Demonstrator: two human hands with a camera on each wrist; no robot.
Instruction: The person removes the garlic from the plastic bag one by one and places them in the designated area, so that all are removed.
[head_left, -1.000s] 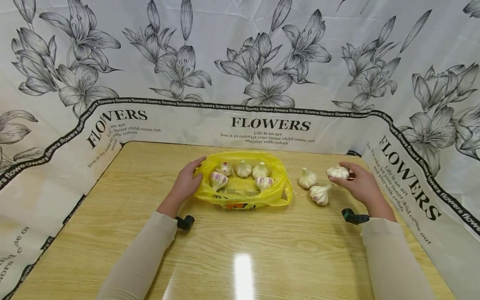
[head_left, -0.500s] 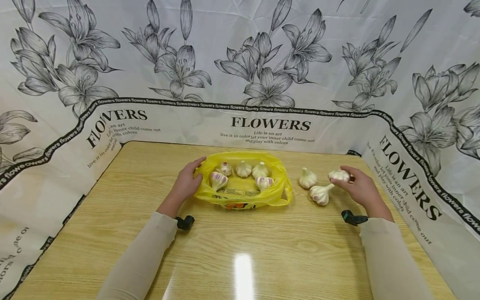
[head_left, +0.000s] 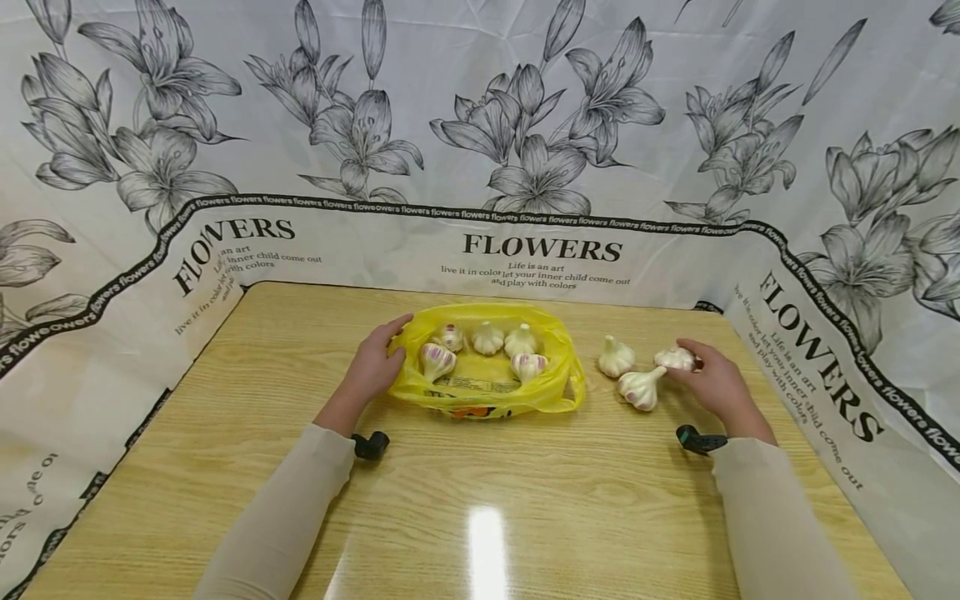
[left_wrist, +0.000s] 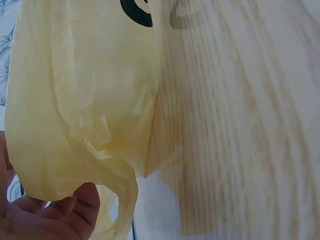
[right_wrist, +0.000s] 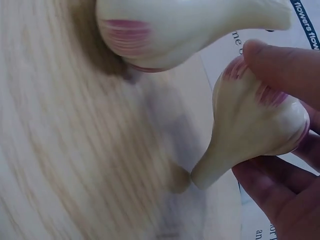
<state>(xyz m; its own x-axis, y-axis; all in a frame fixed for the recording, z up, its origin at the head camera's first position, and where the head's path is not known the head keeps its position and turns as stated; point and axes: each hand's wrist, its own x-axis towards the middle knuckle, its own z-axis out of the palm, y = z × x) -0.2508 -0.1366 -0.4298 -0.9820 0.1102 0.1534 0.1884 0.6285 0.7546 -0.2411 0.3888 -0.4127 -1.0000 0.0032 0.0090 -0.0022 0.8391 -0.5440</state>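
In right hand | garlic bulb | cream-white, purple-streaked, narrow-necked

In the head view, we lose part of the held garlic bulb behind the right hand, and the bottom edge cuts off both sleeves and the counter. The small print inside the yellow bag is too tiny for us to read. In the left wrist view, we see the left hand cropped, partly hidden by the bag. In the right wrist view, the top edge crops another bulb.
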